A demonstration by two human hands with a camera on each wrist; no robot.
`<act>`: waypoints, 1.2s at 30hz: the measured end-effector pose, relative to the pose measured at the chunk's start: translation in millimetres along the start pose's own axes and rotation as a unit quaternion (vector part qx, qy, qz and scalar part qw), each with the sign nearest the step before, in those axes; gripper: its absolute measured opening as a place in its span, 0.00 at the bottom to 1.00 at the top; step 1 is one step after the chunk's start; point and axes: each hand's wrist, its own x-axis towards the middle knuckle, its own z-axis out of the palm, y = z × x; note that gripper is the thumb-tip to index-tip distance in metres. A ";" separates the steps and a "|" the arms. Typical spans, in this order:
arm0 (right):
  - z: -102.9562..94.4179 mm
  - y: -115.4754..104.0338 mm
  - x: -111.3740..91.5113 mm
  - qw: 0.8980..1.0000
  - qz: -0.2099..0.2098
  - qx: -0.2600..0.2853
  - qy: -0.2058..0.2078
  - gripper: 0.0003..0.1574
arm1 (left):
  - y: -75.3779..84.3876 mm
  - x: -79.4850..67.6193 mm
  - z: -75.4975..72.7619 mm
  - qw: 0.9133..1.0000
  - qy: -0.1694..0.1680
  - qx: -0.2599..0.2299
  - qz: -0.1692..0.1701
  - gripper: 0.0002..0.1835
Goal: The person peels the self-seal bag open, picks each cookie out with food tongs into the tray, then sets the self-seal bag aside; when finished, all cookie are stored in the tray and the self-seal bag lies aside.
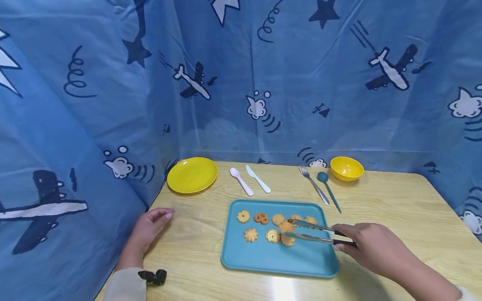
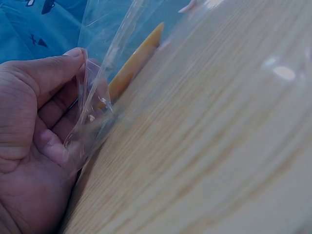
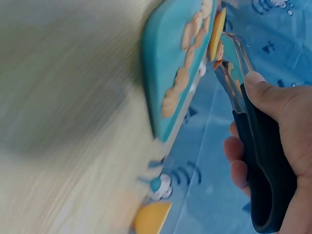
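At the table's left edge my left hand (image 1: 148, 228) pinches the edge of a clear plastic bag (image 2: 97, 83) between thumb and fingers. The bag (image 1: 188, 223) spreads faintly over the wood. On the right, my right hand (image 1: 376, 246) grips black-handled metal tongs (image 1: 316, 239). Their tips reach over a teal tray (image 1: 263, 261), with a round cookie (image 1: 287, 227) between them; whether they squeeze it I cannot tell. Several other cookies lie on the tray, among them a flower-shaped one (image 1: 250, 235), a ring-centred one (image 1: 272, 235) and a pretzel-shaped one (image 1: 261, 218).
Behind the tray lie a pink spoon (image 1: 242, 182), a pale blue knife (image 1: 258, 179), a metal fork (image 1: 314, 184) and a dark teal spoon (image 1: 329, 191). A yellow plate (image 1: 192, 175) is back left, a yellow bowl (image 1: 347, 169) back right. Blue curtains (image 1: 226, 125) border the table.
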 end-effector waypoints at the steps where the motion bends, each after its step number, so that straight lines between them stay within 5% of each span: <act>1: -1.2 3.1 -5.0 1.000 0.010 -0.004 -0.007 0.24 | 0.1 -0.4 -0.4 1.000 0.000 0.003 -0.001 0.24; 7: -2.3 14.1 -25.8 0.998 0.048 -0.011 -0.030 0.22 | -0.1 0.2 -0.1 1.000 0.005 0.015 -0.005 0.24; 18: 7.2 14.2 -34.3 0.992 0.088 -0.013 -0.090 0.23 | 0.6 0.4 -0.5 1.000 0.005 0.008 -0.026 0.22; 28: 2.7 25.5 -39.3 0.994 0.093 -0.009 -0.060 0.25 | 7.5 0.5 0.6 1.000 0.006 0.003 -0.024 0.22; 36: 4.7 70.3 -51.3 0.988 0.147 -0.016 -0.045 0.26 | -1.8 2.7 0.3 0.999 0.030 -0.006 -0.014 0.21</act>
